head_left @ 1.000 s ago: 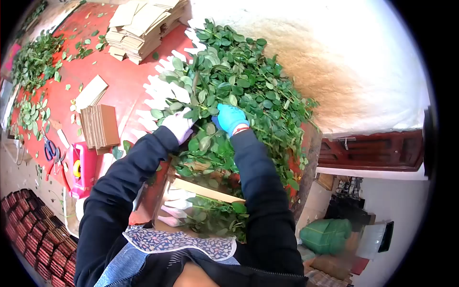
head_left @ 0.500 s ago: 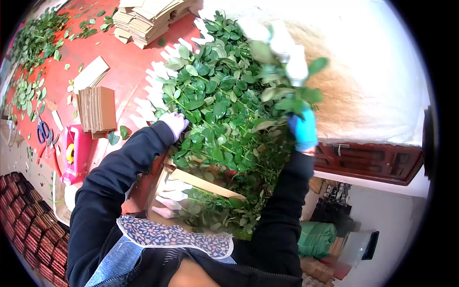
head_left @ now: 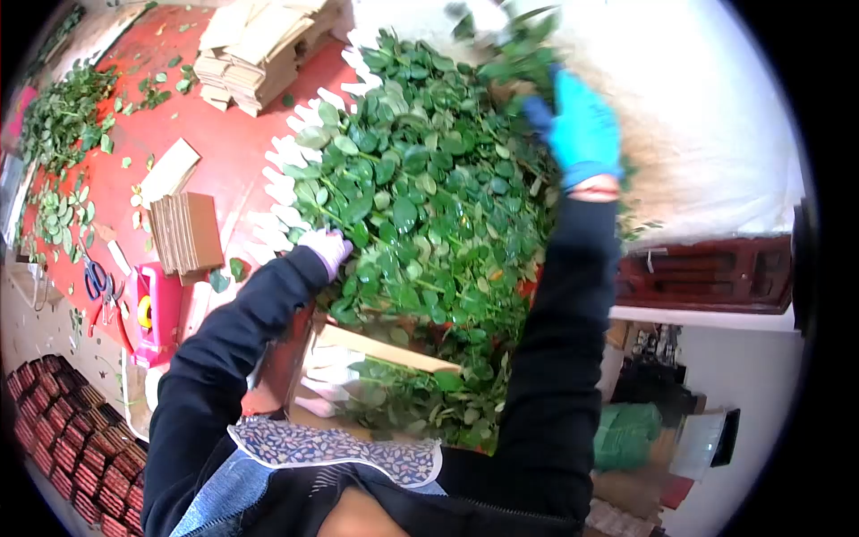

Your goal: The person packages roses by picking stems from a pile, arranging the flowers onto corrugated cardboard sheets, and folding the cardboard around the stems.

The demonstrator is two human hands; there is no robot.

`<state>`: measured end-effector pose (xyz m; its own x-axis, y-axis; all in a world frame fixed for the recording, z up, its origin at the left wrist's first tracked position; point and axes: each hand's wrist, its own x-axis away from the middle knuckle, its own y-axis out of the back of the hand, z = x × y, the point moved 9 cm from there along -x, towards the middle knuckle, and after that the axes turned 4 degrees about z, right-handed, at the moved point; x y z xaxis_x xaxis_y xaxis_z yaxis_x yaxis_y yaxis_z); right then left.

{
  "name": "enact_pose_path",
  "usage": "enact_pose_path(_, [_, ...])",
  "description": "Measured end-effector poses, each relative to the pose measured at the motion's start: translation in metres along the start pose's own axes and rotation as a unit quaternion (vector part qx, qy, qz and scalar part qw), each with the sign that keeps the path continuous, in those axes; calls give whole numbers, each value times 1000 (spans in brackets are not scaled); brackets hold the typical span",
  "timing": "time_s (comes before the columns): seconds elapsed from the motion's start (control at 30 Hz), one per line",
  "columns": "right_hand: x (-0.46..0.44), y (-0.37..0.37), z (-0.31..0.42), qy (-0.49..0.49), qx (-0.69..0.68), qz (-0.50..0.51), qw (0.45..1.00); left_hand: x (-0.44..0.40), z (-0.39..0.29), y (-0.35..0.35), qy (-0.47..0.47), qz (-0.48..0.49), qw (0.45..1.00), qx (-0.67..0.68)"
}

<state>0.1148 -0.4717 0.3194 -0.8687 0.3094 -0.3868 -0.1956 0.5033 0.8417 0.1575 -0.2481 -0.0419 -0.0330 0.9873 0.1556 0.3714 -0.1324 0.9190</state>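
A large heap of leafy green stems lies in front of me, with white-wrapped heads along its left side. My left hand, in a pale purple glove, is closed at the heap's lower left edge; what it holds, if anything, is too small to name. At the upper right, my right hand, in a blue glove, is beside a blurred leafy stem against the pale wall. Whether its fingers grip that stem is smeared. Below the heap, more stems and wrapped heads lie beside a cardboard strip.
On the red table are stacked cardboard pieces, a smaller cardboard stack, blue scissors, red-handled pliers and a pink tape dispenser. Leaf piles lie at the left. A red-brown door is at the right.
My right hand has moved from the middle of the heap out to the right, then up along the wall with a leafy stem. My left hand has drawn slightly down and left to the heap's edge.
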Motion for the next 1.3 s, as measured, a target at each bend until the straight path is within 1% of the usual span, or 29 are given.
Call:
enact_pose_path(0.03, [-4, -2, 37, 47, -101, -46, 993, 0, 0, 0, 1, 6, 1000, 2])
enact_pose_path(0.07, [-5, -37, 61, 22, -148, 30, 988, 3, -1, 3, 0, -2, 1000, 5])
enact_pose_path(0.1, [2, -67, 94, 41, -157, 71, 984, 6, -3, 4, -1, -9, 1000, 10])
enact_pose_path(0.13, [11, -122, 121, 44, -163, 198, 965, 7, -2, -1, -2, -7, 1000, 14])
enact_pose_path(0.17, [22, -165, 145, 69, -170, 245, 952, 9, -2, -3, 2, -7, 1000, 15])
enact_pose_path(0.2, [34, -193, 161, 59, -223, 232, 945, 10, -3, -4, 8, -9, 1000, 20])
enact_pose_path(0.23, [41, -221, 174, 51, -230, 268, 934, 10, -3, -3, 12, -12, 1000, 24])
enact_pose_path(0.27, [51, -249, 186, 68, -201, 285, 935, 12, -5, -3, 15, -13, 1000, 17])
enact_pose_path(0.3, [58, -257, 196, 72, -198, 313, 926, 13, -6, -2, 18, -13, 1000, 9])
enact_pose_path(0.37, [64, -255, 200, 92, -179, 305, 931, 15, -8, 1, 23, -13, 1000, 14])
enact_pose_path(0.4, [63, -235, 199, 98, -197, 281, 934, 15, -7, 1, 25, -13, 999, 17])
enact_pose_path(0.43, [63, -220, 197, 107, -196, 288, 931, 14, -7, 0, 25, -14, 1000, 11])
enact_pose_path(0.5, [50, -173, 171, 46, -156, 308, 937, 13, -7, -2, 29, -18, 999, 15])
enact_pose_path(0.57, [33, -147, 128, 42, -83, 171, 981, 15, -8, 4, 18, -40, 999, 14])
enact_pose_path(0.63, [9, -118, 90, -33, -219, 85, 972, 13, -5, 1, 30, -42, 998, 23])
enact_pose_path(0.67, [0, -122, 93, -47, -120, 178, 975, 13, -6, -1, 24, -31, 999, 24])
enact_pose_path(0.7, [-4, -135, 105, -21, -29, 195, 980, 12, -5, -1, 20, -22, 999, 22])
enact_pose_path(0.77, [3, -222, 126, -14, -88, 306, 948, 15, -9, 2, 19, -18, 1000, 0])
enact_pose_path(0.83, [24, -277, 157, -20, -136, 330, 934, 18, -11, 6, 19, -31, 999, 17])
enact_pose_path(0.9, [22, -258, 180, -12, -99, 193, 976, 18, -11, 5, 24, -40, 999, 13])
enact_pose_path(0.93, [31, -292, 178, -18, -111, 376, 920, 19, -9, 0, 21, -34, 999, 18])
enact_pose_path(0.97, [31, -300, 171, -39, -145, 352, 924, 21, -8, -1, 24, -30, 999, 25])
enact_pose_path(1.03, [26, -255, 137, -101, -194, 311, 925, 21, -9, 1, 26, -42, 999, 20])
enact_pose_path(1.07, [26, -231, 111, -119, -269, 237, 926, 22, -7, -5, 39, -33, 998, 32])
enact_pose_path(1.1, [20, -179, 88, -133, -227, 211, 941, 24, -8, -1, 39, -21, 999, 32])
enact_pose_path(1.17, [19, -119, 31, -129, -137, 76, 979, 26, -6, 1, 39, -36, 998, 37])
enact_pose_path(1.23, [25, -62, -3, -196, -191, 45, 961, 24, -3, -2, 36, -17, 998, 44])
enact_pose_path(1.27, [29, -62, -3, -179, -255, 40, 949, 25, -3, -1, 29, -21, 997, 64])
enact_pose_path(1.3, [27, -70, 12, -140, -160, 83, 974, 24, -2, 2, 23, -26, 996, 80])
